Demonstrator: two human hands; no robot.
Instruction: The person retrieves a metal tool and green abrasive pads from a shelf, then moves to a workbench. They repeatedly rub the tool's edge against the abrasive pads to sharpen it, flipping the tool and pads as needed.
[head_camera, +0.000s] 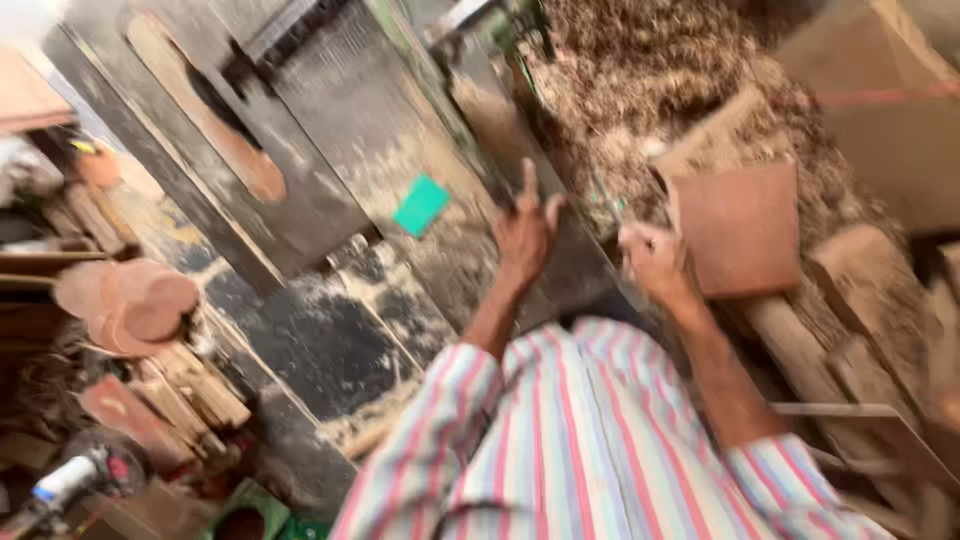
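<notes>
Striped sleeves (580, 440) are being seen closest, both arms reaching forward. Left hand (525, 235) is being raised over the dusty surface (330, 150), fingers (528, 178) spread and empty, near a green card (421, 204). Right hand (655, 262) is being curled loosely beside a reddish board (740, 228); blur is hiding whether anything is being gripped. Sawdust (650, 60) is lying behind.

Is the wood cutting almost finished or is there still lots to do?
Some looks done: round cut pieces are stacked at the left, and sawdust is piled by the machine table. Right now the right hand is by a flat reddish board; the left hand is raised. Uncut blocks still wait.
</notes>
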